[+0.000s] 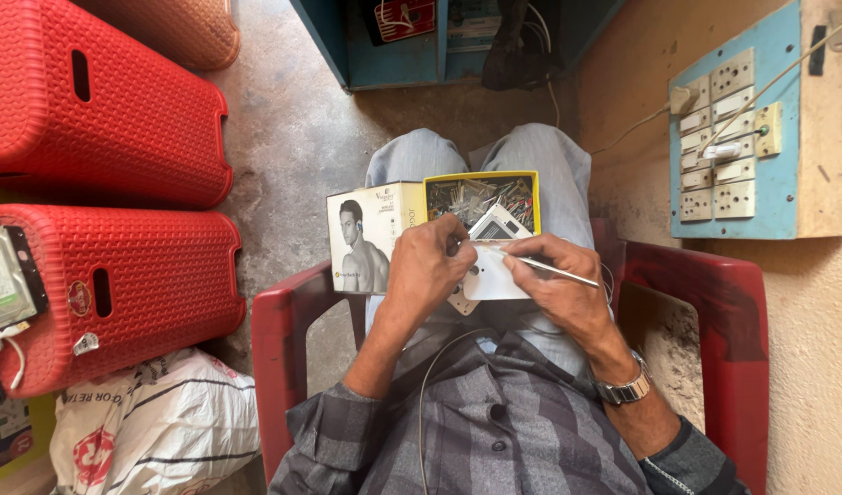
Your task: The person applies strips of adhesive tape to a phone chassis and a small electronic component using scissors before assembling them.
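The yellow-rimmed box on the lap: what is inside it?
The yellow-rimmed box holds a jumble of small metallic and dark parts, too small to identify. A white device and the left hand cover its near side.

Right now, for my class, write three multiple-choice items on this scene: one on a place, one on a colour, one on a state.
1. Where does the open box rest?
A. on the person's lap
B. on a red stool
C. on the floor

2. What colour is the chair?
A. blue
B. red
C. white

3. What does the right hand hold?
A. nothing
B. a cup
C. a thin tool

Answers:
1 A, the box sits on the thighs past both hands.
2 B, its arms on both sides are red.
3 C, the fingers pinch the tool against the white part, which the left hand steadies.
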